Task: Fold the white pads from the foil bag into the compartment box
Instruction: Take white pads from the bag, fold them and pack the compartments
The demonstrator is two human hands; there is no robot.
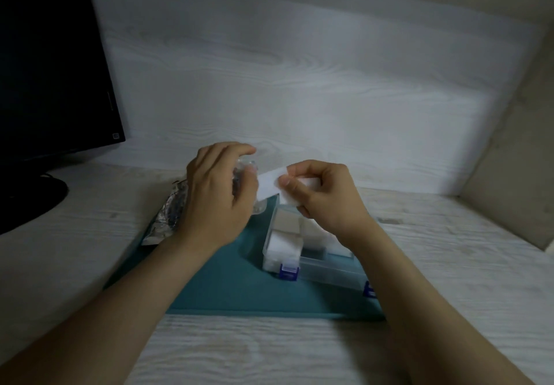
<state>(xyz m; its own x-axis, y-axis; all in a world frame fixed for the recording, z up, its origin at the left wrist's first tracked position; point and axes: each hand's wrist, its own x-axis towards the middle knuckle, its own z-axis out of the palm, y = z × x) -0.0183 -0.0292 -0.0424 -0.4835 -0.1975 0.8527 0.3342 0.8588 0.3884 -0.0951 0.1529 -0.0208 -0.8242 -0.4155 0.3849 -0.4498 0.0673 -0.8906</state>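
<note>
A white pad (268, 187) is pinched between thumb and fingers of my right hand (323, 196), held above the far end of the clear compartment box (326, 270). My left hand (217, 193) grips the open end of the silver foil bag (168, 217), which lies to the left of the box. The pad's left edge reaches the left hand's fingertips. Folded white pads (283, 245) fill the near left compartment. The box has blue latches (288, 272) on its near side. My right wrist hides part of the box.
A teal mat (227, 282) lies under the box on a pale wood-grain desk (269, 351). A black monitor (51, 70) and its stand sit at the far left. A white wood-grain back panel and a beige side wall (515, 151) enclose the desk.
</note>
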